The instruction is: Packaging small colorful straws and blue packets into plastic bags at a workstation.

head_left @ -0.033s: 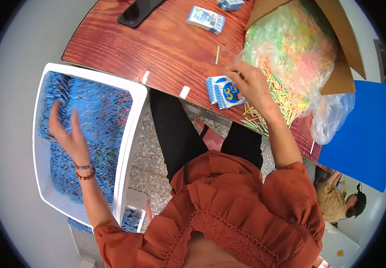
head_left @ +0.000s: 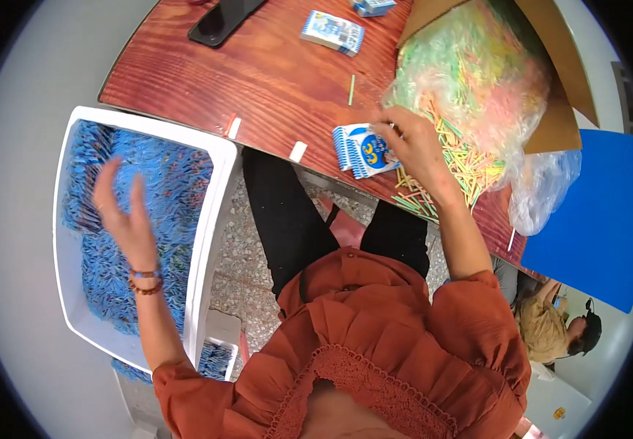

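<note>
My left hand (head_left: pixel 124 219) is over a white foam box (head_left: pixel 215 212), its fingers spread and blurred, with nothing seen in them. Densely packed blue pieces with ragged edges (head_left: pixel 159 175) fill much of the box. On the red-brown wooden table, my right hand (head_left: pixel 417 148) has its fingers bent at the upper right side of small white-and-blue packets (head_left: pixel 369 152). Those packets overlap near the table's front edge. The right fingertips are partly hidden, so what they pinch cannot be made out. Thin pastel sticks (head_left: pixel 470 164) lie heaped beside that hand.
A clear bag of pastel sticks (head_left: pixel 470 66) spills from a cardboard box (head_left: pixel 556 124) at the right. Across the table lie a black phone (head_left: pixel 217 28), a white-and-blue pack (head_left: pixel 333 33) and a single green stick (head_left: pixel 351 89). A person (head_left: pixel 550 325) is at the far right.
My left hand has shifted to the right and toward me above the foam box. The right hand stays at the packets, and the whole view has slid slightly.
</note>
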{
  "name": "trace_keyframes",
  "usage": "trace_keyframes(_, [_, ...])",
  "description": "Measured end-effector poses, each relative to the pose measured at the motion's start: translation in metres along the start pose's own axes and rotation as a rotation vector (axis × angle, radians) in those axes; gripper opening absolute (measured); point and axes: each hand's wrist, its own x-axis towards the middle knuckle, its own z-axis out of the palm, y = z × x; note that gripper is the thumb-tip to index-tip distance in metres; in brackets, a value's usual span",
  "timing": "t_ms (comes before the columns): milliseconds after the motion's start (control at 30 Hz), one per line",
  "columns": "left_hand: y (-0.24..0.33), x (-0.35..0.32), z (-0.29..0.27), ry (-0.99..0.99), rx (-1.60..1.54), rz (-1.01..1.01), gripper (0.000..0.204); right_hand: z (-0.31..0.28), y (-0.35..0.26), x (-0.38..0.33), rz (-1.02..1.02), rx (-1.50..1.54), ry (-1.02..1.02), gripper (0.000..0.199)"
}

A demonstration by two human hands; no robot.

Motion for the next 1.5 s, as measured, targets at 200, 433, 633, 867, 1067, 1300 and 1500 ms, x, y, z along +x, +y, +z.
trace_keyframes(200, [0.118,-0.01,0.089,-0.432,-0.381,0.263,0.019,-0.007,0.025,-0.024,-0.158,-0.143,-0.014,0.037])
trace_keyframes(433, [0.189,-0.032,0.176,-0.435,-0.12,0.116,0.037,0.0,0.053,-0.012,-0.196,-0.124,-0.097,0.054])
trace_keyframes(633, [0.18,-0.028,0.192,-0.428,-0.209,0.1,0.028,0.004,0.071,-0.015,-0.174,0.038,0.002,0.037])
trace_keyframes(867, [0.194,-0.027,0.184,-0.094,-0.134,0.408,0.008,0.025,0.09,-0.013,-0.321,0.116,0.256,0.027])
trace_keyframes(1067, [0.209,-0.041,0.165,-0.17,-0.822,-0.114,0.007,0.004,0.065,-0.032,-0.137,0.648,0.216,0.018])
trace_keyframes(1300, [0.242,-0.065,0.155,-0.431,-1.183,-0.475,0.013,0.005,0.075,-0.074,0.109,1.096,0.0,0.012])
trace_keyframes(1500, [0.253,-0.076,0.157,-0.394,-1.235,-0.592,0.01,0.002,0.078,-0.087,0.109,1.033,0.041,0.012])
